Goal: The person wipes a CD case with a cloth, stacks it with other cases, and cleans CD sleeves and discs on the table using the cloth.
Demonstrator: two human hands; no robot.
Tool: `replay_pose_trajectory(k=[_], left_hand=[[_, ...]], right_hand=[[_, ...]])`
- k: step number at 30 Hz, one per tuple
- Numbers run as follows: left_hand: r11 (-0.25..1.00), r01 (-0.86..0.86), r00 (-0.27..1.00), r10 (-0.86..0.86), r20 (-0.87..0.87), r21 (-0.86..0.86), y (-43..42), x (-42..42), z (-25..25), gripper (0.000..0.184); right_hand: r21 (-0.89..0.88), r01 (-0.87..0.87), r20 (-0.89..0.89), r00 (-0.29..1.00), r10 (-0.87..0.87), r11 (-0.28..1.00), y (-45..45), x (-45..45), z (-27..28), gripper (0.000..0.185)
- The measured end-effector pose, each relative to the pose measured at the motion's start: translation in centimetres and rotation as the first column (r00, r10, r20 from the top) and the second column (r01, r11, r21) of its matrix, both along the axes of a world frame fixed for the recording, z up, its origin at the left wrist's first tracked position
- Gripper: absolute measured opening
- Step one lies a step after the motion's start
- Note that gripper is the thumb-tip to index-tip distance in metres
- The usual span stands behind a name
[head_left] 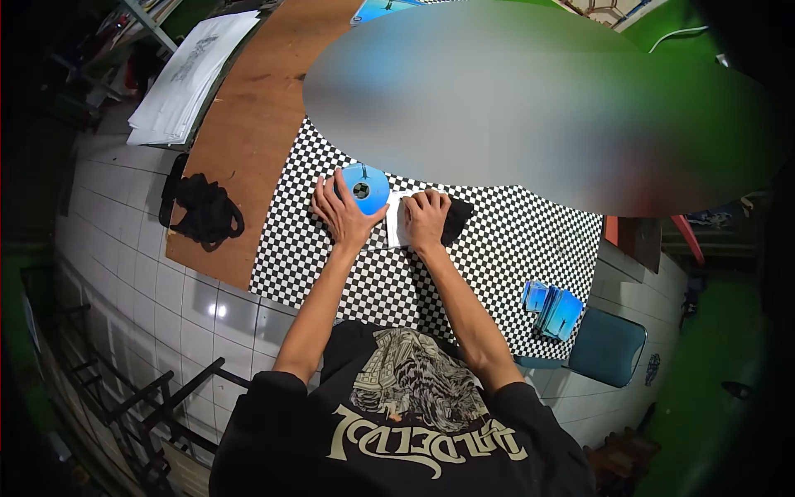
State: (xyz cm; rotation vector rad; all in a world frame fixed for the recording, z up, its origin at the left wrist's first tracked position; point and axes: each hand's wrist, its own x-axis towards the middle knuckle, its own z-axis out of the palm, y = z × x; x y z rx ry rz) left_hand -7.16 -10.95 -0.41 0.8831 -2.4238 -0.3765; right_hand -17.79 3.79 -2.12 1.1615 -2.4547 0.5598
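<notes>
My left hand (344, 217) grips a blue disc (376, 187) by its edges, with fingers and thumb spread around it. The disc has a round hole at its centre and a small dark figure printed near its far edge. Close beside it, my right hand (426, 219) has its fingers curled down on a white paper sleeve (396, 225). Some of the sleeve is hidden by this hand. A black piece (457, 222), perhaps cloth, sticks out to the right from under the same hand. All of this is over the checkered tablecloth (373, 286).
Blue picture cases (560, 315) are stacked at the table's right corner, near a teal chair (609, 346). A black cloth or bag (205, 211) lies on the brown tabletop (257, 108) at left. Papers (190, 79) are piled beyond it. A large blur hides the far side.
</notes>
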Motion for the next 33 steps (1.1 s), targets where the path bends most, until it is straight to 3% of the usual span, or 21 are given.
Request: replay_pose_trajectory(k=[7,14,19,30,33], left_hand=[[0.999,0.019,1.000,-0.019,0.002,0.040,0.0,-0.2,-0.3,0.131],[0.997,0.027,1.000,-0.028,0.008,0.078,0.1,-0.2,-0.6,0.131],[0.997,0.034,0.999,-0.035,0.008,0.071,0.0,-0.2,-0.5,0.132],[0.994,0.053,0.999,-0.054,-0.002,0.100,-0.1,-0.2,-0.8,0.131],[0.995,0.051,0.999,-0.051,0.004,0.092,-0.2,-0.3,-0.9,0.131]], right_hand=[[-0.022,0.081,0.081,0.994,-0.079,0.996,-0.3,0.0,0.2,0.016],[0.113,-0.144,-0.002,0.989,0.145,0.983,1.0,0.0,1.2,0.029],[0.147,-0.163,-0.040,0.984,0.171,0.976,1.4,-0.6,2.1,0.034],[0.087,-0.225,0.172,0.963,0.208,0.970,1.4,-1.1,1.2,0.040],[0.070,-0.230,0.168,0.962,0.216,0.971,1.3,-0.6,1.5,0.034]])
